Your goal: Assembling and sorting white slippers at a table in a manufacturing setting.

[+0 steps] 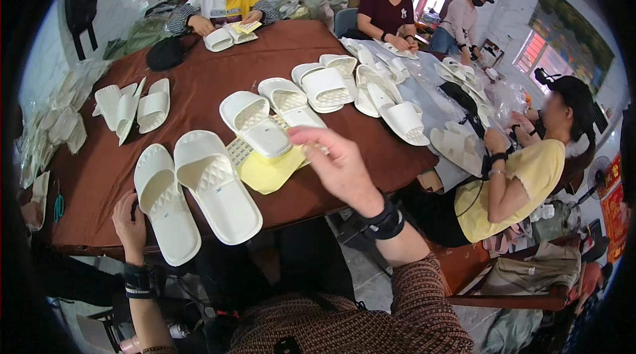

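Matt foam slippers (199, 188), brown cloth (199, 82)
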